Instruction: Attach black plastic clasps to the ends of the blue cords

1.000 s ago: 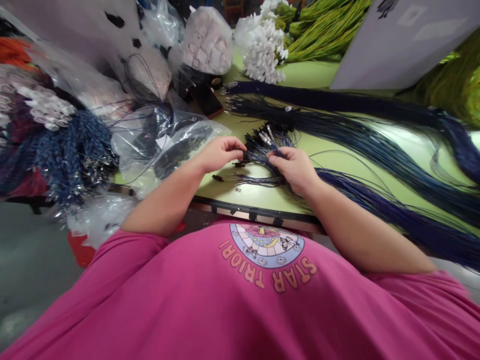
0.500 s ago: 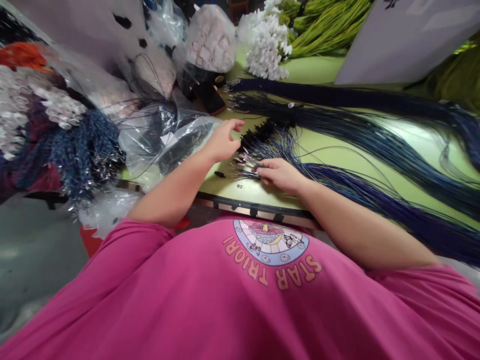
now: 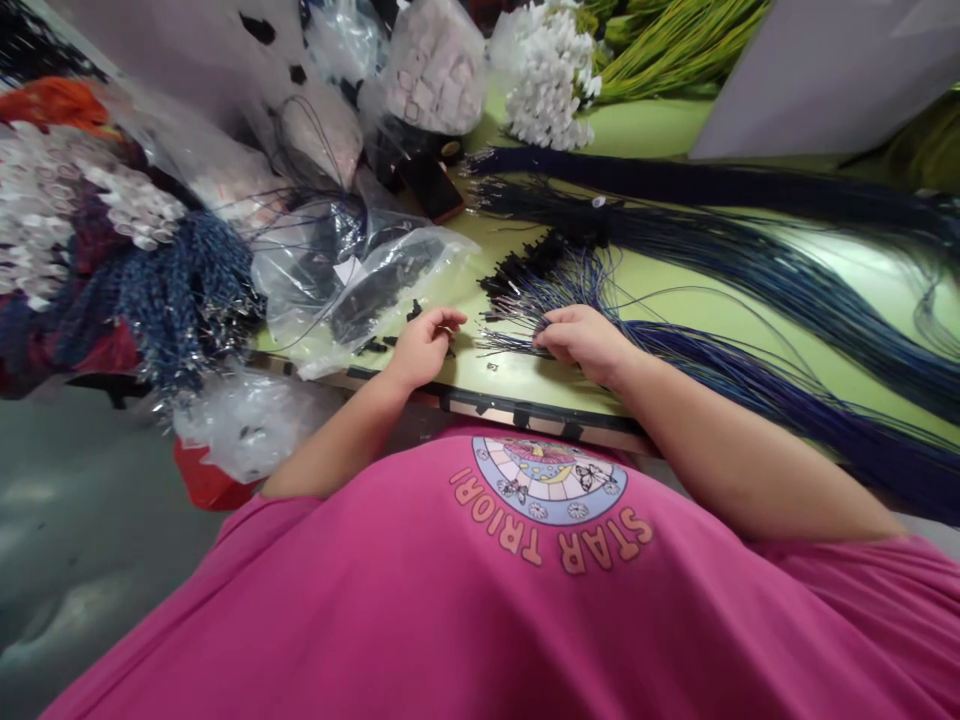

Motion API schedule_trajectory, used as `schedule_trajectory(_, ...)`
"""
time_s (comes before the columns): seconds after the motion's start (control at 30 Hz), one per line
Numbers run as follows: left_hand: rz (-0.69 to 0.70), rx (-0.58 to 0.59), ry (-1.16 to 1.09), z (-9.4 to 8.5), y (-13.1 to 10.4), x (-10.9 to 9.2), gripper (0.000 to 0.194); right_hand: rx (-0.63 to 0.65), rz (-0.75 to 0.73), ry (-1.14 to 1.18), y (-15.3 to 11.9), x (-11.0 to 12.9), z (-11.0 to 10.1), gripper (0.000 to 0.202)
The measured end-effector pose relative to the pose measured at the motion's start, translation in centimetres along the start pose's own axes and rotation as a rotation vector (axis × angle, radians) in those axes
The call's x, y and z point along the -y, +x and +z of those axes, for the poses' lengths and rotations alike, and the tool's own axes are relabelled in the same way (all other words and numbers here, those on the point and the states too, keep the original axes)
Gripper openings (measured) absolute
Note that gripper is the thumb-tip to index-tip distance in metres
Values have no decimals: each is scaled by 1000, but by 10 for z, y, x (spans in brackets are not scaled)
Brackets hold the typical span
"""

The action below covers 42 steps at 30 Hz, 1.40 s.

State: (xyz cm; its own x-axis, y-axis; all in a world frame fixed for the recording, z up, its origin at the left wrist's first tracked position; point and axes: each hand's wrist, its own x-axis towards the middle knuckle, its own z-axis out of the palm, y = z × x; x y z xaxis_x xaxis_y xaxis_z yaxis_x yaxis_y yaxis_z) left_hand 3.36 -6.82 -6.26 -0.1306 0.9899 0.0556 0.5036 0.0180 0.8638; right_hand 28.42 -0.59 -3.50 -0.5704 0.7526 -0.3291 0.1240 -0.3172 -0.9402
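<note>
My right hand (image 3: 581,340) is closed in a pinch at the end of a bundle of dark blue wires (image 3: 675,355), holding a wire among the loose ends. The bare metal tips (image 3: 499,340) fan out to its left. My left hand (image 3: 424,348) hovers low over the table near its front edge, fingers curved and parted from the thumb, with nothing visible in them. Small black connectors (image 3: 375,345) lie beside it, one partly hidden by the hand. Behind the wire tips sits a row of black connectors (image 3: 517,272) on wire ends.
A clear plastic bag (image 3: 330,280) with black parts lies left of my hands. More dark wire bundles (image 3: 675,225) stretch across the green table (image 3: 637,130). A phone (image 3: 431,187), bagged white parts (image 3: 439,70) and white connectors (image 3: 547,75) stand behind. Blue twisted wires (image 3: 187,290) hang at left.
My left hand has moved down and toward me, away from the black connector row to the loose connectors by the table edge. My right hand stays at the wire ends. The view has shifted slightly.
</note>
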Motion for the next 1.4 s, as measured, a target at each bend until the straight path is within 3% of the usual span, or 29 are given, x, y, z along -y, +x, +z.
schedule_trajectory(0.23,288,-14,526,-28,0,-6,32,-40,-21,-98,-6,2,-1,10)
schedule_trajectory(0.4,349,165,799,-37,-2,-6,32,-47,-80,-150,-8,3,-2,13)
schedule_trajectory(0.63,397,327,905,-34,3,-14,31,-67,-64,-67,-7,4,-4,10)
schedule_trajectory(0.7,351,282,816,-32,3,-23,29,-66,-59,-65,-8,5,-4,10)
schedule_trajectory(0.8,209,234,452,-23,0,-42,43,-69,-47,-73,-8,6,-3,10)
schedule_trajectory(0.87,106,295,116,-11,0,-54,43,-81,-50,-84,-9,7,-3,12)
schedule_trajectory(0.93,3,356,-198,3,3,-62,30,-91,-64,-96,-11,7,-4,16)
schedule_trajectory(1.07,-199,373,-635,25,12,-62,24,-104,-98,-120,-12,7,-6,19)
schedule_trajectory(1.2,-263,388,-787,37,16,-52,33,-150,-157,-172,-14,4,-6,20)
schedule_trajectory(1.4,-266,348,-807,44,13,-43,37,-267,-219,-400,-19,7,0,21)
